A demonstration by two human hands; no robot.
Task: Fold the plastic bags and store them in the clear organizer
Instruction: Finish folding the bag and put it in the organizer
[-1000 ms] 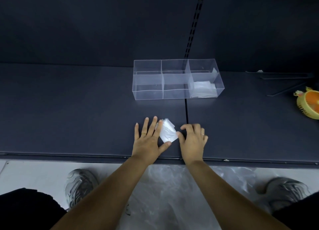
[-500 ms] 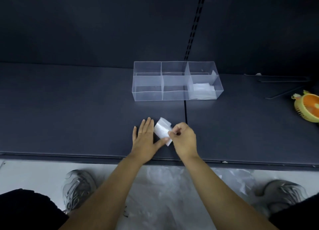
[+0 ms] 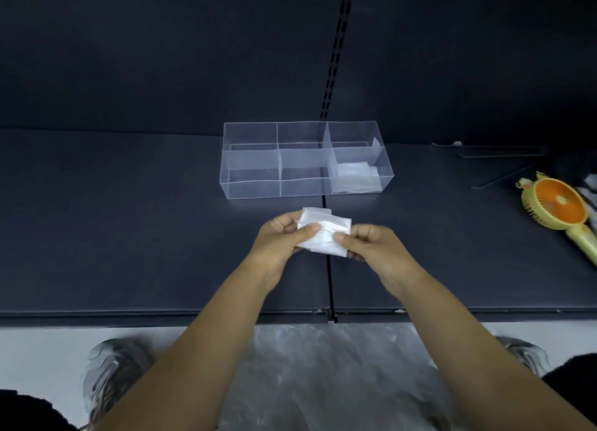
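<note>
A small folded white plastic bag (image 3: 326, 232) is held above the dark shelf, just in front of the clear organizer (image 3: 252, 175). My left hand (image 3: 284, 236) pinches its left side with the thumb on top. My right hand (image 3: 371, 243) pinches its right side. The organizer has several compartments; its front right one holds a folded bag (image 3: 357, 177). More loose clear plastic (image 3: 323, 375) lies on the floor below the shelf edge, between my arms.
A yellow and orange hand-held fan (image 3: 562, 207) lies on the shelf at the far right. Thin dark metal brackets (image 3: 504, 162) lie behind it. The shelf's front edge (image 3: 193, 314) runs across below my hands. My shoes (image 3: 109, 372) stand on the floor.
The folded bag lay flat on the shelf under my left hand. Both hands have lifted it off the shelf and now pinch it from either side, closer to the organizer.
</note>
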